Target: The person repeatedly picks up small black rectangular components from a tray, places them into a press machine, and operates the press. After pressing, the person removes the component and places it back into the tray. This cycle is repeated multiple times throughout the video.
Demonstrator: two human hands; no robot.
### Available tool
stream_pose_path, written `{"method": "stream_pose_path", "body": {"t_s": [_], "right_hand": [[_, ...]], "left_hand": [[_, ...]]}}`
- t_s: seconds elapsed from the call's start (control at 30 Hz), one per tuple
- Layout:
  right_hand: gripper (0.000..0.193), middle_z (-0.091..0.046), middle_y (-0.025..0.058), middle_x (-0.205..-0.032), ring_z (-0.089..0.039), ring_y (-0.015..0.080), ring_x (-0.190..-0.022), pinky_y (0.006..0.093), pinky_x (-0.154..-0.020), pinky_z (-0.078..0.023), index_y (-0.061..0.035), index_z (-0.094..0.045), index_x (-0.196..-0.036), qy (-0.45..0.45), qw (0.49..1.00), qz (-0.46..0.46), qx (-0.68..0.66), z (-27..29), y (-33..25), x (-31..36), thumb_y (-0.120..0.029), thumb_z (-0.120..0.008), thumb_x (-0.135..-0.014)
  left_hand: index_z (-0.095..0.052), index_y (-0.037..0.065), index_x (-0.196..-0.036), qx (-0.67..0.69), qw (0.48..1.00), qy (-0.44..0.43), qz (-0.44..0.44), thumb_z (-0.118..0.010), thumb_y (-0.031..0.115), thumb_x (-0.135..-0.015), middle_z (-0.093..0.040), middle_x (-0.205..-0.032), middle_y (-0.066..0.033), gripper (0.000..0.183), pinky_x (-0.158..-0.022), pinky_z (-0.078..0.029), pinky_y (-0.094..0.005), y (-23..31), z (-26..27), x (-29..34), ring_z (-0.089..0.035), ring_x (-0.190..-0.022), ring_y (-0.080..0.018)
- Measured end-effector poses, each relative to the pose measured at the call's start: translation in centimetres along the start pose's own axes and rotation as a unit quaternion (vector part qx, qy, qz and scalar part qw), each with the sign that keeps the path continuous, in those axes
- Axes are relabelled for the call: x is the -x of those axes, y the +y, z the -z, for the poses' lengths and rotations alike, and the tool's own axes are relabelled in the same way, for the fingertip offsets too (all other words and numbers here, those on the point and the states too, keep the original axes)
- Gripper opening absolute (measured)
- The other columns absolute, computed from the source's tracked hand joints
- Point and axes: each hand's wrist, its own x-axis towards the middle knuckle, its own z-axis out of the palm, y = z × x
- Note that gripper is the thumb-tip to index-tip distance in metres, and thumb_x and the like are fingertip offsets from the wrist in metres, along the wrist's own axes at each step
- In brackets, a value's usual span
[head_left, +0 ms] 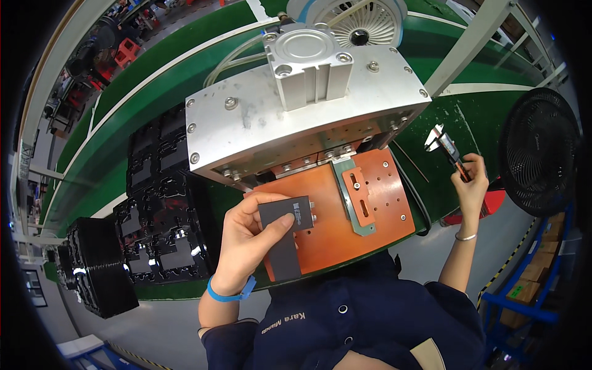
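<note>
My left hand (243,243) is closed on a flat, dark grey, L-shaped battery (285,256), its thumb on the face and the fingers behind. Small metal tabs stick out of the battery's right edge. It is held over the left part of an orange base plate (320,250); I cannot tell whether its lower end touches the plate. Off to the right, my right hand (472,179) grips a digital caliper (449,148) by its lower end, with the jaws pointing up and away, over the green bench. The caliper's jaws are well apart from the battery.
A metal press (246,132) with an air cylinder (311,68) stands behind the plate. An orange slotted block (359,197) is fixed on the plate. Black plastic trays (163,231) lie left. A black fan (539,151) stands right, a white-and-blue fan (370,24) behind.
</note>
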Motion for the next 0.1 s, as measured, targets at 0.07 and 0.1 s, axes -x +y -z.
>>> {"method": "stream_pose_path", "body": {"t_s": [0.07,0.1], "right_hand": [[0.047,-0.055,0.0005,-0.074,-0.050,0.0044,-0.064,0.0180,-0.058,-0.038,-0.0061,-0.053,-0.120,-0.009,0.993,0.013,-0.114,0.9,-3.3,0.5,0.004,-0.062,-0.074],[0.058,-0.057,0.0016,-0.080,-0.050,0.0040,-0.066,0.0184,-0.058,-0.038,-0.0090,-0.051,-0.131,-0.059,0.986,0.017,-0.158,1.8,-5.0,0.7,0.005,-0.059,-0.075]], "left_hand": [[-0.059,-0.003,-0.113,-0.006,1.000,-0.015,0.009,-0.065,0.002,-0.090,-0.071,-0.104,-0.0141,0.024,-0.071,-0.058,-0.0268,-0.1,0.0,0.0,-0.070,-0.087,-0.0161],[-0.059,-0.003,-0.113,-0.010,1.000,-0.022,0.018,-0.066,0.004,-0.090,-0.071,-0.105,-0.0145,0.025,-0.070,-0.058,-0.0267,-0.2,0.1,0.0,-0.071,-0.090,-0.0174]]}}
